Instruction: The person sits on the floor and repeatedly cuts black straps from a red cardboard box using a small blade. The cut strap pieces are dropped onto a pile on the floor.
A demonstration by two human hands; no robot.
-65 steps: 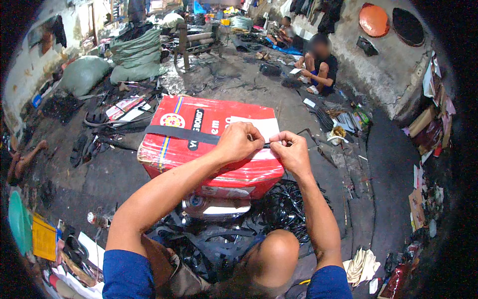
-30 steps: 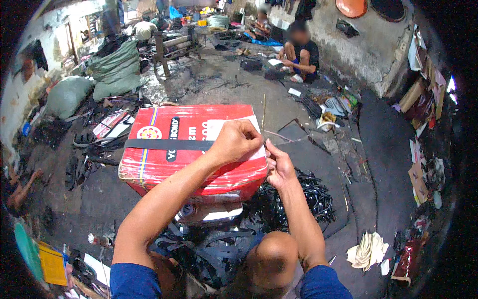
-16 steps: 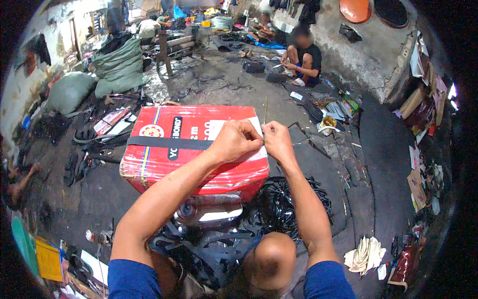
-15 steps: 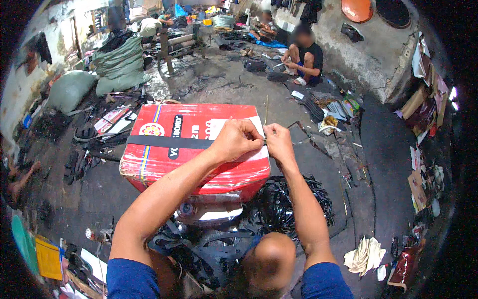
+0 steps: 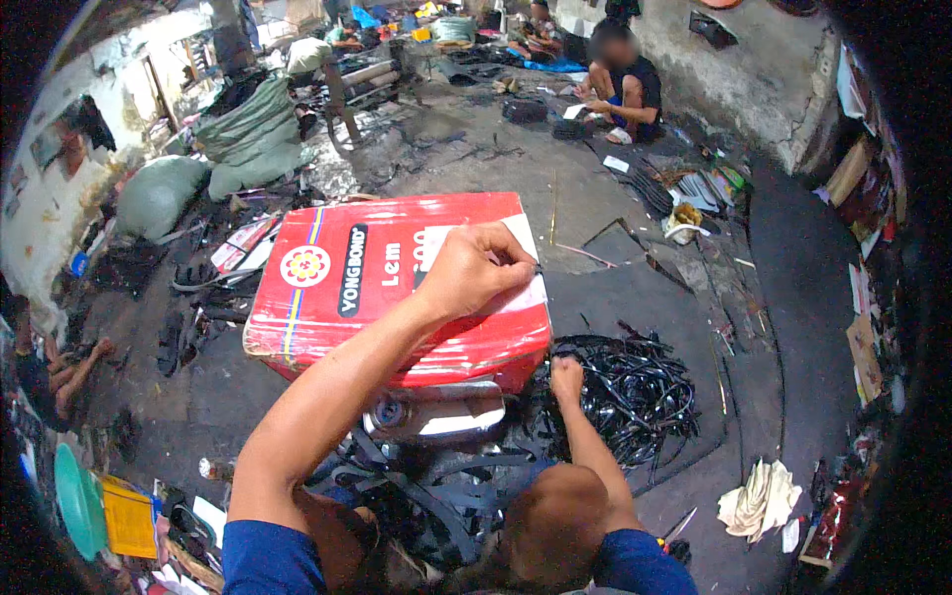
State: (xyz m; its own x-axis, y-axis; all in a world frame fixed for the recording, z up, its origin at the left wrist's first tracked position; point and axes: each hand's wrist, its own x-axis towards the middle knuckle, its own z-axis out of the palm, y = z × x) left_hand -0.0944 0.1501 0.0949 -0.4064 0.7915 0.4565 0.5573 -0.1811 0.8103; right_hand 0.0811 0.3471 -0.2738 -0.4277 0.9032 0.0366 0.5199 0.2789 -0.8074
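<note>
A red cardboard box [image 5: 397,342] stands in front of me, wrapped in shiny clear film. On its top, near the right edge, rests my left hand [image 5: 478,270], thumb and finger pinched together. A short dark piece of black strip [image 5: 423,274] shows beside this hand, and a dark bit shows at the fingertips. My right hand [image 5: 567,380] is lower, off the box's right side, closed like a fist above a tangled heap of glossy black strips [image 5: 635,397]. What it holds, if anything, cannot be made out.
Flat black straps [image 5: 436,501] lie around my legs, below a metal can [image 5: 436,415] against the box. A cream cloth [image 5: 759,501] lies at right. Green sacks [image 5: 164,198] stand at far left. Another person [image 5: 630,89] squats beyond the box. Scraps litter the floor.
The black strip no longer stretches across the left of the box top. My right hand has left my left hand and dropped beside the box. My left hand stays near the right edge.
</note>
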